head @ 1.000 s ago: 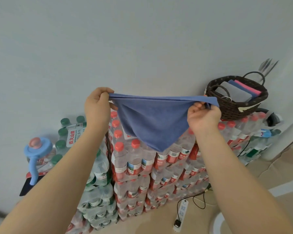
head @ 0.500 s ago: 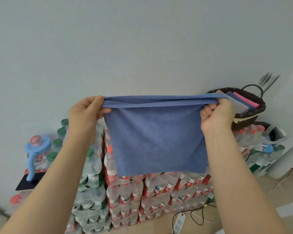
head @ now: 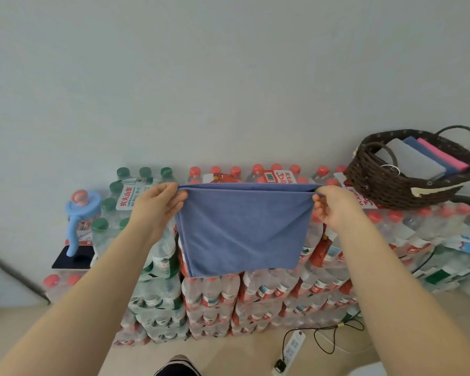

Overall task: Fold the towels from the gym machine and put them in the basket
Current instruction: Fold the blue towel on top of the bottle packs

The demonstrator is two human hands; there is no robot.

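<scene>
Both hands work the fold: my left hand point(head: 158, 204) pinches the left top corner of the blue towel point(head: 242, 229), my right hand point(head: 334, 206) pinches the right corner, and the towel hangs doubled between them before the stacked water bottles point(head: 215, 294). I judge another halving comes next, then a carry to the basket point(head: 391, 183) far right, which already holds folded towels.

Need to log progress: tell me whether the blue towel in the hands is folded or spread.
Folded once: the blue towel hangs doubled, two layers showing along its top and left edges.
</scene>
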